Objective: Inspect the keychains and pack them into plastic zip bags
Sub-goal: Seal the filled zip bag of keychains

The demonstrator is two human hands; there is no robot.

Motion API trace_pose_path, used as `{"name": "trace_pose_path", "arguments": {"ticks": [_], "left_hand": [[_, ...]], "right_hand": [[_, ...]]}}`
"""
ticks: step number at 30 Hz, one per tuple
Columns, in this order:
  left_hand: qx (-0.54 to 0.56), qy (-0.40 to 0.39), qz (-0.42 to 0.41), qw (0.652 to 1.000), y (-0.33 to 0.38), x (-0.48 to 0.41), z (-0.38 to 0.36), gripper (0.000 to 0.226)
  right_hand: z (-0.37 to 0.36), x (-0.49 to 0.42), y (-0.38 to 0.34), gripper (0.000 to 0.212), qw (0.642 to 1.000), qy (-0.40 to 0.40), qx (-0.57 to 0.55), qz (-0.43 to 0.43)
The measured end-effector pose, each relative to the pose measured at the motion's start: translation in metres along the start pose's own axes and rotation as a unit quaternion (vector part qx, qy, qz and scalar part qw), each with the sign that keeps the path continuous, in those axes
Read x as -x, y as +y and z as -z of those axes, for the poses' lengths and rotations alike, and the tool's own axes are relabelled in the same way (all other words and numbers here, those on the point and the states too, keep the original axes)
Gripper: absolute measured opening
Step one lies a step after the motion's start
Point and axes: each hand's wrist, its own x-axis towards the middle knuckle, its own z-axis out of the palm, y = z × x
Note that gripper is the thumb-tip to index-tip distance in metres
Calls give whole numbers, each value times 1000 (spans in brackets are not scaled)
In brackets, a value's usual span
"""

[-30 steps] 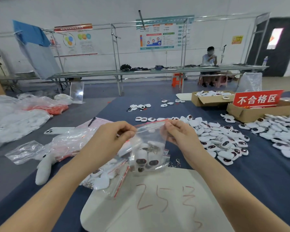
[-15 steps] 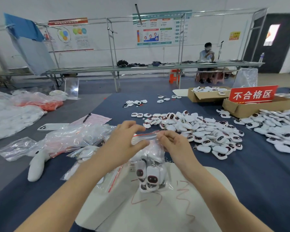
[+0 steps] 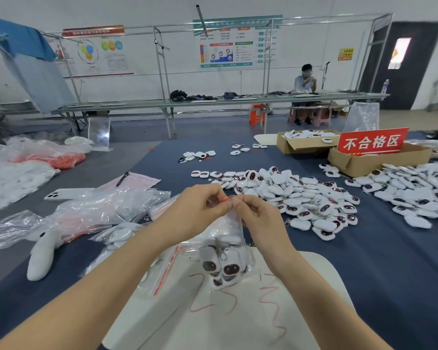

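A clear plastic zip bag (image 3: 226, 231) with a red seal strip hangs between my hands above a white board (image 3: 228, 317). Several white keychains (image 3: 221, 267) with dark red eyes sit bunched at the bag's bottom. My left hand (image 3: 190, 213) pinches the bag's top edge on the left. My right hand (image 3: 259, 218) pinches the same red strip on the right, fingertips almost meeting the left ones. A large pile of loose white keychains (image 3: 301, 198) lies on the blue cloth just beyond my right hand.
More zip bags (image 3: 99, 210) and filled bags lie left, beside a white plush toy (image 3: 42, 253), a phone (image 3: 66, 193) and a pink sheet with a pen (image 3: 123, 178). Cardboard boxes (image 3: 374, 161) with a red sign stand far right. A person sits at the back bench.
My hands have closed in on each other along the bag's red seal. The bag mouth, open a second ago, is now pinched together, and the bag hangs lower over the board.
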Motion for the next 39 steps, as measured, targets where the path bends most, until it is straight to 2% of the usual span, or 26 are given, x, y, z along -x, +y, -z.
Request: {"name": "trace_pose_path", "arguments": {"ticks": [3,6,11,14,19,25,28,32,37,39], "left_hand": [[-22,19,1,1000,3,-2,-6,26],[-48,9,6,999,4,-1,-8,24],[-57,4,6,998,4,4,-7,24],[-19,-4,18,1000,5,5,-5,25],[-24,-4,24,999,4,10,8,14],[-12,-1,17,1000,-13,24,20,15],[-34,27,24,999,-21,29,22,17],[-77,68,45,994,-26,35,29,31],[-84,105,49,990,-24,41,52,39],[-48,121,45,990,-25,42,70,40]], "right_hand": [[-1,-2,-1,16,999,-16,-40,-28],[-1,-3,-2,19,999,-20,-31,-30],[-4,-4,-4,15,999,29,9,-9],[-10,-2,-3,15,997,57,53,6],[-12,-5,-9,12,989,127,59,44],[-2,-16,-13,17,983,169,50,51],[-5,-17,-10,21,982,178,39,49],[-15,-19,-10,20,981,188,28,44],[-35,-29,-20,18,982,186,-12,34],[-45,-37,-27,18,986,160,-37,35]]}}
